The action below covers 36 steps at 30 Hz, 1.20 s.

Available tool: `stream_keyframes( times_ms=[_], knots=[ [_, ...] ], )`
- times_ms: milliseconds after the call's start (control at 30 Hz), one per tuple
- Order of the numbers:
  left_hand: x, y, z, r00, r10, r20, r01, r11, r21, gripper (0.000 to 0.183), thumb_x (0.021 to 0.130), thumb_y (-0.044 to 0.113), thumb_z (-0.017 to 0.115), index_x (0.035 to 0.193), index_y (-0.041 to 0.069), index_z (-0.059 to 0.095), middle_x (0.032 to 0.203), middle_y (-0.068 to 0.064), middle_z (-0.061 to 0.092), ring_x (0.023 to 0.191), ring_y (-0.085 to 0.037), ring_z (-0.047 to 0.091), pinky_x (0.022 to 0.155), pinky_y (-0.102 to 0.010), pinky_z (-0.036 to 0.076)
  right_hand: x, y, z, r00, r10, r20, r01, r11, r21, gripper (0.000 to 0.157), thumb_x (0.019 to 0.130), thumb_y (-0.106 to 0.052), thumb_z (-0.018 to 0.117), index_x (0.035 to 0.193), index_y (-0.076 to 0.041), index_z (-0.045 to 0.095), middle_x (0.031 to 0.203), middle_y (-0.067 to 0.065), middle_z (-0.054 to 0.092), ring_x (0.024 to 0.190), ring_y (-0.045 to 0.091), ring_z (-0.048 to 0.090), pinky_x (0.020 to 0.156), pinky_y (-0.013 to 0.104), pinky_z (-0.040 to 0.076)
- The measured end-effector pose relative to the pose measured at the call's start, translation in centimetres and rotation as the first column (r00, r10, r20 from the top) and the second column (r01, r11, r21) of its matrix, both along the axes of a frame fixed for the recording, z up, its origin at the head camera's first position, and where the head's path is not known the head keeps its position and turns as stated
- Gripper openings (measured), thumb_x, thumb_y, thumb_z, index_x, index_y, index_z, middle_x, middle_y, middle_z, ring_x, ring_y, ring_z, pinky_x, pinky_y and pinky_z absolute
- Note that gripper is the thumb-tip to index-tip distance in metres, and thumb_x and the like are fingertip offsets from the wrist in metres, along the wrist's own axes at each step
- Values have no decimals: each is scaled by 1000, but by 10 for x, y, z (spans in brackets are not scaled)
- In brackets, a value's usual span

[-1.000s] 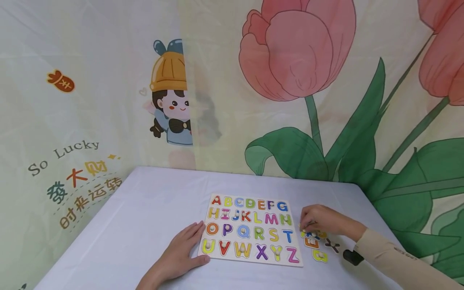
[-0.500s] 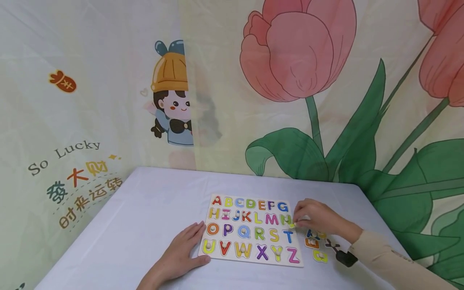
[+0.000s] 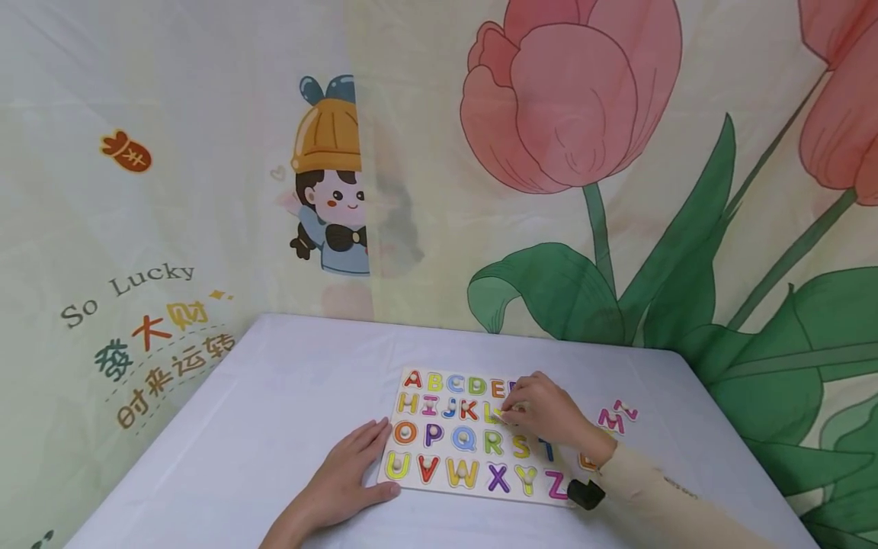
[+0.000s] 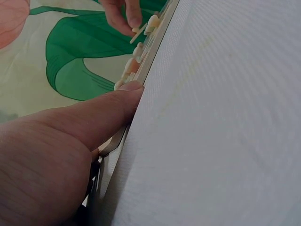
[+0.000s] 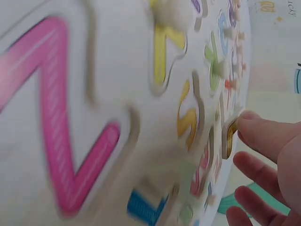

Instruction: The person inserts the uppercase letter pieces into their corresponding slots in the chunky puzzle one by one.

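A flat alphabet puzzle board (image 3: 453, 454) lies on the white-covered table, with coloured letters in rows and knobs on many of them. My left hand (image 3: 343, 473) rests at its left side, fingers along the edge and thumb at the front corner. In the left wrist view the left thumb (image 4: 113, 108) presses the board's rim. My right hand (image 3: 552, 412) is over the board's upper right part. It pinches a small yellow letter piece (image 5: 230, 136) just at the L place; its exact letter is partly hidden. The right hand and forearm cover several letters at the right end.
Loose pink letter pieces (image 3: 612, 421) lie on the table (image 3: 309, 381) right of the board. An orange letter piece (image 3: 588, 461) shows partly beside the right wrist. A black object (image 3: 586, 494) sits under the right sleeve. A printed curtain (image 3: 411, 152) hangs behind the table.
My right hand picked the yellow letter piece from the loose pile and carried it left, across the board's right edge to the L place. The left hand stays where it was.
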<state>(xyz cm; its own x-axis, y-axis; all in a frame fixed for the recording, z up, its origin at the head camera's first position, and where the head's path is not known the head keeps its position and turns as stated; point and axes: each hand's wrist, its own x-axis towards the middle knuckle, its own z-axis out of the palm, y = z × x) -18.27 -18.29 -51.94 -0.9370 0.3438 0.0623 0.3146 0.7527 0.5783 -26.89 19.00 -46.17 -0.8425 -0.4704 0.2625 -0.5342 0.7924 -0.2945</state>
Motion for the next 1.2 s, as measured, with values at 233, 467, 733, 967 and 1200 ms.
stream_keyframes(
  times_ms=[233,467,733,967,1200],
  knots=[
    [0,2,1,1000,-14,-19,14,1000,14,99,89,64,75,165,12,39,173,-2,34,161,-33,25,126,-64,24,-6,-21,-12,997,-80,12,81,995,-56,5,88,-24,89,88,-22,85,81,-17,65,81,7,51,70,26,47],
    [0,3,6,1000,-22,-1,22,1000,10,99,89,64,75,166,13,38,174,-2,32,162,-33,23,127,-65,23,-5,-23,-20,984,-166,64,172,978,-115,6,89,-26,89,87,-25,83,73,-18,59,75,8,49,71,28,43],
    [0,1,5,1000,-9,-4,9,1000,12,100,89,64,76,165,12,39,173,-1,33,161,-33,25,127,-64,24,-4,-27,-23,981,-176,87,187,971,-147,9,88,-22,89,96,-19,86,76,-18,62,76,7,51,72,26,46],
    [1,0,2,1000,-5,-7,5,1000,11,100,88,64,76,165,13,39,173,-1,33,161,-33,25,126,-64,25,-6,-31,-26,977,-174,125,196,962,-192,10,88,-19,89,97,-18,86,80,-15,66,75,6,55,67,22,50],
    [1,0,4,1000,-12,7,12,1000,11,99,89,64,76,166,14,38,174,0,32,161,-33,24,126,-65,24,-8,-32,-31,970,-186,155,217,952,-217,9,86,-23,91,94,-23,85,80,-15,65,74,6,56,65,19,50]
  ],
)
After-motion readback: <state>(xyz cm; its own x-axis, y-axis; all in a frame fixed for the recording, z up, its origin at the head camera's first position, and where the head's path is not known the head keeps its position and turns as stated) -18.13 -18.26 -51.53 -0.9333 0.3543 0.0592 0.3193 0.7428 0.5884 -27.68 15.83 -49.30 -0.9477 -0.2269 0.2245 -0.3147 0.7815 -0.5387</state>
